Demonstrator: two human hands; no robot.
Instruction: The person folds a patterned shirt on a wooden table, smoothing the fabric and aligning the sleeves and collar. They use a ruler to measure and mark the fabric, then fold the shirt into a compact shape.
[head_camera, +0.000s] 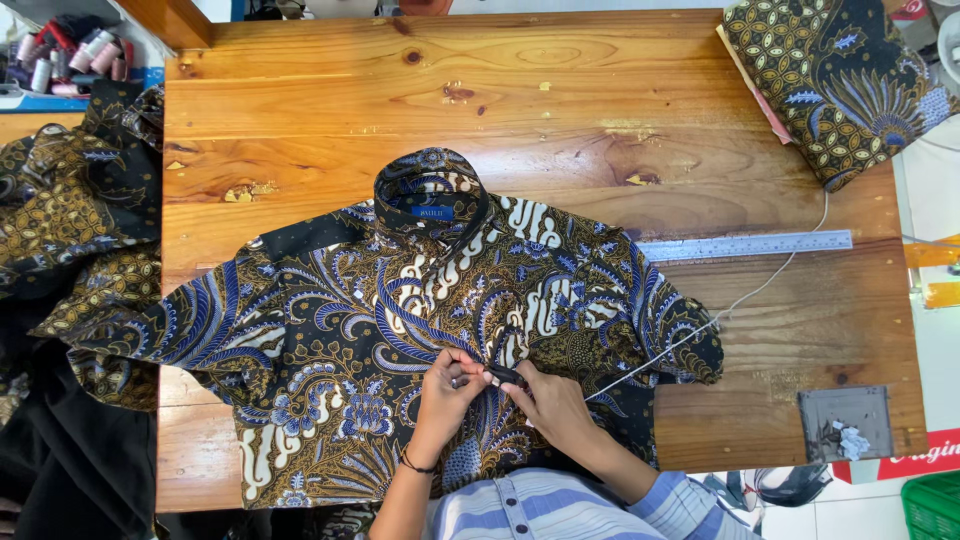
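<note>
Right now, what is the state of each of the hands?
Left hand: closed, pinching the front of the batik shirt.
Right hand: closed on a small dark tool at the shirt front.

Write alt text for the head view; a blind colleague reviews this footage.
Two hands, left hand and right hand, pinch the front of a patterned shirt spread on a wooden table. A metal ruler lies to its right.

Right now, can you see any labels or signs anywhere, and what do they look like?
Neck label: small blue rectangle inside the collar of the patterned shirt on the wooden table.
Sign: red strip with white lettering, low at the right edge, past the table's corner.
Yellow tape strips: on the white surface at far right.
</note>
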